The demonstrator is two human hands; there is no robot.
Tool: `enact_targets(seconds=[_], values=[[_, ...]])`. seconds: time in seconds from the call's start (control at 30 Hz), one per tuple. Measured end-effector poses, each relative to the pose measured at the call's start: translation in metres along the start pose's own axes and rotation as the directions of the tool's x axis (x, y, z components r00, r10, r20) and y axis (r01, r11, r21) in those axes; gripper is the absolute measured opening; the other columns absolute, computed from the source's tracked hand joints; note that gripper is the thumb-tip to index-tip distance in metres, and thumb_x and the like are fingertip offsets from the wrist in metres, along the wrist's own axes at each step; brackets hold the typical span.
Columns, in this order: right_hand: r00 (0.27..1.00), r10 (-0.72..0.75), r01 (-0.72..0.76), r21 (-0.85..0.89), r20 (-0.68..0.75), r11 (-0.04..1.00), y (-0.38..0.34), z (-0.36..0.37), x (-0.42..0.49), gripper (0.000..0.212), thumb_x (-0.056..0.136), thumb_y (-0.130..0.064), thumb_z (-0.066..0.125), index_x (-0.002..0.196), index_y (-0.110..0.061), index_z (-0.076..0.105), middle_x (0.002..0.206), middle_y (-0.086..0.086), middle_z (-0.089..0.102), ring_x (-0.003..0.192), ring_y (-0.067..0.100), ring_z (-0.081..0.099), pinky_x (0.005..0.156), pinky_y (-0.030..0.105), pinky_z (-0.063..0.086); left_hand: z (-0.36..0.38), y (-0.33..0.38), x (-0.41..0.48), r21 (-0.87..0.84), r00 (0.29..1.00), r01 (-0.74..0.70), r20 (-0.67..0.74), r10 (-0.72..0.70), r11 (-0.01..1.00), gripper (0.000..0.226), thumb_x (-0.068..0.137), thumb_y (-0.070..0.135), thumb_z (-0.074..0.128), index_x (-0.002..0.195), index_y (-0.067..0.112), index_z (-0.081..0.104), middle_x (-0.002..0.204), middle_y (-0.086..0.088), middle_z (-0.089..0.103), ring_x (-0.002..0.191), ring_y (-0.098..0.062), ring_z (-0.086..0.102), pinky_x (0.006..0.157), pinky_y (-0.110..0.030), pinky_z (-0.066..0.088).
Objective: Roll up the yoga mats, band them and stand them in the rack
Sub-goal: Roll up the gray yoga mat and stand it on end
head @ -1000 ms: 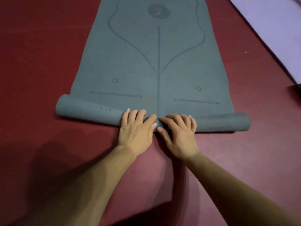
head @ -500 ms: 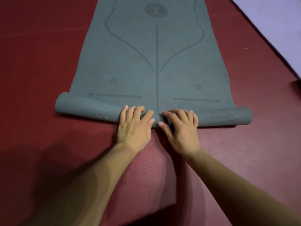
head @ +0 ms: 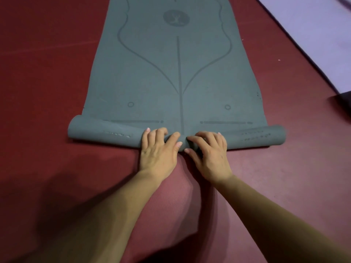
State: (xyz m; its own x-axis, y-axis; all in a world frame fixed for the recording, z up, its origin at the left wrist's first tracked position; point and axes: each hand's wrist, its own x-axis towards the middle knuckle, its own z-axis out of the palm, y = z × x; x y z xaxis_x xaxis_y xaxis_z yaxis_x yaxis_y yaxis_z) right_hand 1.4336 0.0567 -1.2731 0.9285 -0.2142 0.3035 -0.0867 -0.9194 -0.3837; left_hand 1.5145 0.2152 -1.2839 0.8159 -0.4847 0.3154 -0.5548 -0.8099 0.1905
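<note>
**Both hands curled over the rolled end of a yoga mat**

Two bare forearms are seen reaching in from the lower edge over the dark red floor (head: pixel 47 73). The left hand (head: pixel 158 149) and the right hand (head: pixel 209 154) are set side by side at the middle of the rolled end (head: pixel 106 132) of a grey-green yoga mat (head: pixel 178 73). On each hand the fingers are curled over the top of the roll and the thumb is laid against its near face, so that the roll is gripped. The two thumbs are almost touching.

The roll is laid crosswise on the floor, and both of its ends jut out past the sides of the flat part. Beyond the hands the rest of the mat is spread flat on the floor and runs away from the camera. It is printed with a centre line, two curved lines, two small circles and a round emblem.

At the far right a lilac mat (head: pixel 313 25) is seen on the floor. A dark object (head: pixel 341 103) at the right edge cannot be identified.
</note>
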Motion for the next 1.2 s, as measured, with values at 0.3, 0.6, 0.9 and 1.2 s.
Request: enact_targets(seconds=[0.3, 0.6, 0.9, 1.2], values=[[0.946, 0.138, -0.11, -0.113, 0.293, 0.988, -0.022, -0.03, 0.04, 0.033, 0.094, -0.042, 0.066, 0.121, -0.022, 0.068, 0.115, 0.003, 0.063, 0.109, 0.033, 0.055, 0.106, 0.046, 0.039, -0.021, -0.022, 0.012, -0.035, 0.985, -0.089, 0.146, 0.094, 0.995, 0.049, 0.094, 0.049, 0.042, 0.132, 0.029, 0.065, 0.122, -0.013, 0.062, 0.119, -0.033, 0.057, 0.115, -0.045, 0.022], [0.961, 0.095, -0.09, -0.031, 0.259, 0.995, 0.004, -0.014, 0.051, 0.048, 0.092, -0.056, 0.052, 0.128, -0.027, 0.066, 0.113, -0.002, 0.062, 0.104, 0.027, 0.053, 0.098, 0.039, 0.035, -0.017, -0.022, 0.041, 0.03, 0.978, -0.078, 0.198, 0.07, 0.997, 0.045, 0.095, 0.053, 0.038, 0.121, 0.032, 0.068, 0.11, -0.003, 0.065, 0.105, -0.027, 0.059, 0.109, -0.043, 0.03], [0.992, 0.005, 0.006, -0.094, 0.123, 0.996, 0.013, 0.0, 0.057, 0.042, 0.097, -0.052, 0.048, 0.126, -0.027, 0.066, 0.108, -0.003, 0.063, 0.097, 0.027, 0.055, 0.093, 0.038, 0.033, -0.012, -0.015, 0.045, 0.061, 0.983, -0.153, 0.111, 0.145, 0.986, 0.042, 0.097, 0.047, 0.042, 0.125, 0.027, 0.066, 0.119, 0.0, 0.064, 0.11, -0.026, 0.057, 0.107, -0.047, 0.035], [1.0, -0.005, 0.006, -0.053, 0.023, 0.999, 0.014, 0.005, 0.049, 0.039, 0.096, -0.048, 0.059, 0.125, -0.023, 0.067, 0.12, -0.003, 0.061, 0.115, 0.02, 0.051, 0.114, 0.042, 0.027, -0.002, -0.017, 0.059, 0.05, 0.985, -0.167, 0.043, 0.165, 0.985, 0.038, 0.098, 0.045, 0.044, 0.119, 0.025, 0.068, 0.113, -0.002, 0.066, 0.103, -0.027, 0.06, 0.102, -0.047, 0.038]])
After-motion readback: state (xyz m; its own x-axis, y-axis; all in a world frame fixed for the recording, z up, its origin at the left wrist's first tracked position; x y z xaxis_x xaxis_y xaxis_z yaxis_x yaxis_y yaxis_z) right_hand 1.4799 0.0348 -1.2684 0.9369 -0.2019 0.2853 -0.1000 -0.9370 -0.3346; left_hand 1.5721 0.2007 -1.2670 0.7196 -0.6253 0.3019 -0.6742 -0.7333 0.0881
